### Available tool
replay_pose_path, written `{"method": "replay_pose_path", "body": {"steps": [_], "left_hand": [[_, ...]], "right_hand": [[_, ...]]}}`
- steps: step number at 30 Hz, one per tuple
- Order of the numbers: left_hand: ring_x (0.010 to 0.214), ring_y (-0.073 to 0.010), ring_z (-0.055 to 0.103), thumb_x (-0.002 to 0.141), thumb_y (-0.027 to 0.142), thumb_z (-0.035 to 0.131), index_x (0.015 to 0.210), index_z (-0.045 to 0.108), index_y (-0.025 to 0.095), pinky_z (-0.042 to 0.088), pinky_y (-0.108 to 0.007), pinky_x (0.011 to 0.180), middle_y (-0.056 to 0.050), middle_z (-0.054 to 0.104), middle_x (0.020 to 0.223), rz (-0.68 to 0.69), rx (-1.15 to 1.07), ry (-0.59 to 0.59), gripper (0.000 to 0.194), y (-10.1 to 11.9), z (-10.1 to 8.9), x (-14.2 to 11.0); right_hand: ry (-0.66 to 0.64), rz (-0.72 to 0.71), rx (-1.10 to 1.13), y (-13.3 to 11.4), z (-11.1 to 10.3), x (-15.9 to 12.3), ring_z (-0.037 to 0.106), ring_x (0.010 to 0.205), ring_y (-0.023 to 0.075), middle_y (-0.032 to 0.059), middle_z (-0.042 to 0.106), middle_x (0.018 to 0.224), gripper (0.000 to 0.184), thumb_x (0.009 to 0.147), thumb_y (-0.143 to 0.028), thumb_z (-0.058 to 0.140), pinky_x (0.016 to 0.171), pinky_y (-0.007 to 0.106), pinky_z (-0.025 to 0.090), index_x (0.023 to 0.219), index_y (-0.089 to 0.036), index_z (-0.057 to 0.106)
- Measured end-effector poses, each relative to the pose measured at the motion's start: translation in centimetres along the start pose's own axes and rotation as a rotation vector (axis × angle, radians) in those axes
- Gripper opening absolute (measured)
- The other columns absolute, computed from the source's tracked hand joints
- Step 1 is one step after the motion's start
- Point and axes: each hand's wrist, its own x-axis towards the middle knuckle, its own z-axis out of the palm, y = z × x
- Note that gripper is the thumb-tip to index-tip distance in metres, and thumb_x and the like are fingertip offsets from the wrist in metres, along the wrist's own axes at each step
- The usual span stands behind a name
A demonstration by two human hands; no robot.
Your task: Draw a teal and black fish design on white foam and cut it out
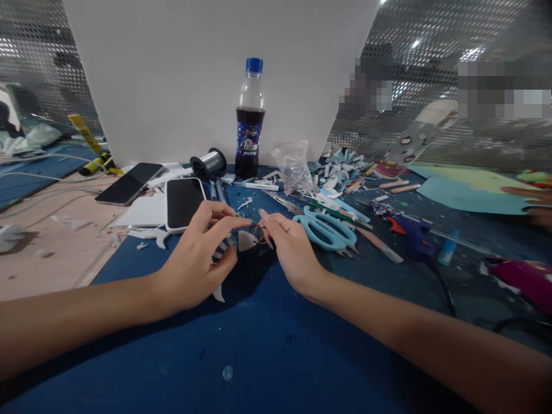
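Note:
My left hand (200, 253) is closed around a small craft piece (247, 241) with a whitish pointed end and dark-and-white stripes. Fingers cover much of it, and a pale tip shows below the hand. At its right end, my right hand (290, 244) is closed in a pinch. Something thin and small is at those fingertips, too fine to name. Both hands are just above the blue tabletop (259, 356), fingertips nearly meeting. Right of them lie light-blue-handled scissors (325, 229). A white-edged phone (185, 202) lies beyond the left hand.
Behind stand a Pepsi bottle (249, 129), a wire spool (209, 164) and a clear plastic bag (294, 164) before a white board (181, 75). Paper scraps (340, 167) are heaped at the back. On the right are a glue gun (409, 236) and another person's hand (535, 201).

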Motion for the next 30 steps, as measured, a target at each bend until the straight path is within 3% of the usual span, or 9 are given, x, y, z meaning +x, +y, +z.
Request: {"method": "replay_pose_path", "body": {"steps": [6,17,30], "left_hand": [[0.101,-0.0177,0.057,0.095,0.001,0.046,0.122,0.057,0.021,0.06,-0.032,0.086,-0.008,0.047,0.116,0.003,0.007,-0.004,0.036,-0.07,-0.03,-0.01],[0.106,-0.0195,0.058,0.095,0.003,0.047,0.127,0.054,0.019,0.06,-0.029,0.08,-0.009,0.049,0.116,-0.014,-0.001,-0.004,0.037,0.01,-0.07,-0.03],[0.104,-0.0187,0.056,0.093,-0.001,0.046,0.121,0.058,0.02,0.058,-0.038,0.097,-0.008,0.047,0.116,0.037,0.009,-0.004,0.037,0.08,0.02,0.08]], "right_hand": [[0.004,0.018,0.016,0.1,0.0,-0.07,0.043,0.069,0.0193,-0.0007,0.038,0.061,0.063,0.085,-0.075,0.062,0.074,0.037,0.04,0.053,-0.025,0.041],[-0.082,-0.029,0.111,0.11,-0.2,-0.02,0.055,0.071,0.0191,0.0015,0.049,0.065,0.053,0.097,-0.057,0.055,0.084,0.039,0.05,0.056,-0.024,0.046],[-0.02,-0.037,0.013,-0.02,-0.02,-0.05,0.045,0.07,0.0188,-0.0007,0.042,0.063,0.057,0.089,-0.064,0.062,0.079,0.037,0.041,0.052,-0.025,0.045]]}}
